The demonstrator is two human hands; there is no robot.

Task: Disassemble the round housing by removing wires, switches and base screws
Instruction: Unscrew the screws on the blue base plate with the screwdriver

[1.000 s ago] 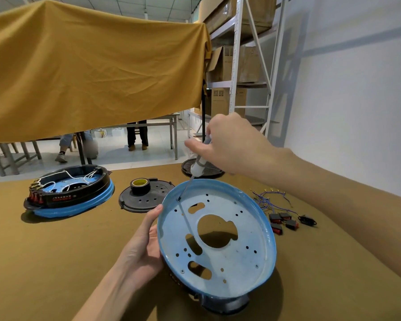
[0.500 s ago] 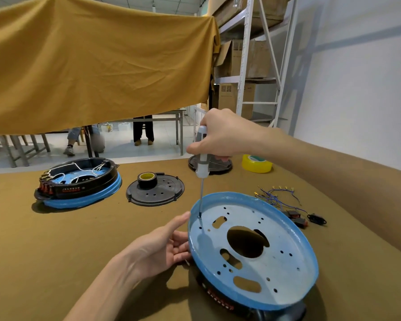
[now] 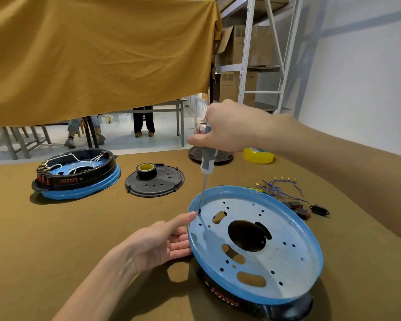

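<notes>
**Inspector:** Where is the round housing [image 3: 259,246] sitting, and how?

**Assistant:** It is lying inverted near the bench's [image 3: 56,239] front edge, right of centre, tilted, with the blue base plate facing up. The black body underneath is mostly hidden; only a strip with red markings is showing at the front, too blurred to read.

**Inspector:** The hands?

**Assistant:** The right hand [image 3: 227,128] is gripping the grey handle of a screwdriver [image 3: 206,163], fingers curled round it. The shaft is standing almost upright, its tip meeting the plate just inside the left rim. Whether a screw is sitting under the tip, I cannot tell. The left hand [image 3: 162,244] is bracing the housing's left rim with straight fingers, the thumb lying along the rim beside the tip; the fingertips are hidden behind the rim.

**Inspector:** Removed parts?

**Assistant:** A tangle of blue wires [image 3: 280,186] and several small switches [image 3: 299,208] are lying towards the bench's right edge, just behind the housing, partly hidden by its rim.

**Inspector:** Anything else?

**Assistant:** A second housing [image 3: 79,174], still wired, is sitting towards the back left corner. A black cover plate [image 3: 155,184] carrying a tape roll [image 3: 146,170] is resting at centre back. Another black disc [image 3: 220,157] at the back edge is partly hidden by the right hand, with a yellow tape roll [image 3: 257,156] beside it. A mustard cloth [image 3: 97,54] is hanging across the back.
</notes>
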